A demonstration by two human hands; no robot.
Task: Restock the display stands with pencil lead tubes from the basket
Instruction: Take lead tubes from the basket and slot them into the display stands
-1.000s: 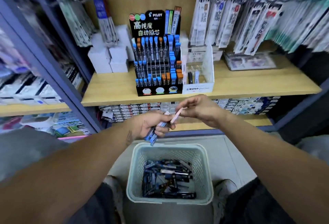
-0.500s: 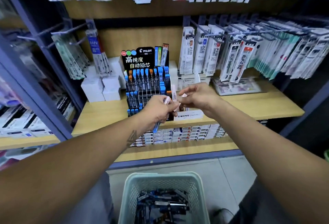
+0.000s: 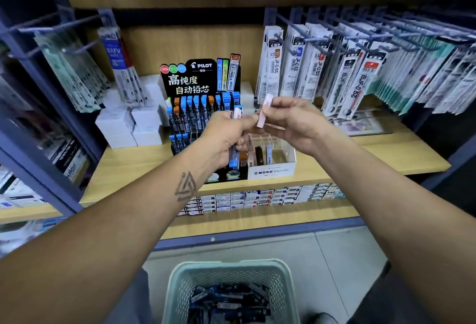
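My left hand (image 3: 226, 135) grips a small bundle of lead tubes (image 3: 234, 155), blue caps pointing down, in front of the black Pilot display stand (image 3: 201, 84). My right hand (image 3: 291, 123) pinches one pale pink lead tube (image 3: 265, 112) upright just right of the left hand. Both hands hover above the clear Mono stand (image 3: 271, 169), which holds a few tubes. The pale green basket (image 3: 231, 267) sits on the floor below, with several dark and blue tubes inside.
The stands sit on a wooden shelf (image 3: 134, 166). White boxes (image 3: 128, 125) are stacked left of the Pilot stand. Refill packs (image 3: 355, 79) hang on hooks at the right, more packs (image 3: 74, 76) at the left. Small boxes (image 3: 257, 197) line the lower shelf.
Both hands rose from above the basket to the stands. My right hand drew the pink tube away from the bundle and turned it upright. The view tilted up.
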